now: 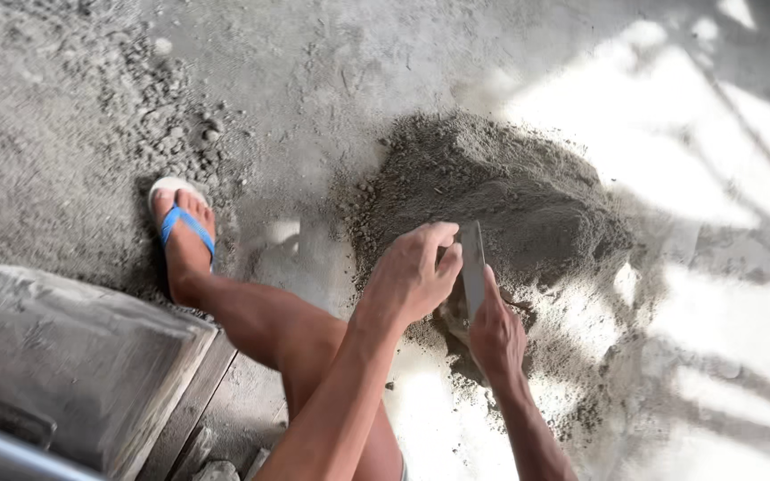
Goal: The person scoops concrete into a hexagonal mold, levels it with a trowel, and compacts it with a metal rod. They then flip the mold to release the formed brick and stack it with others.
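Your left hand (412, 276) reaches forward, fingers curled, thumb toward your right. Your right hand (495, 334) sits just beside it, fingers closed, wrist bent. Both forearms extend from below.

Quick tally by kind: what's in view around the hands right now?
Hands: 2, left hand and right hand, both on the flat metal blade
Flat metal blade: 1
Grey sand pile: 1
Blue-strapped sandal: 1
Wooden board: 1
Total: 6

bare arms, blue-strapped white flip-flop (182, 223)
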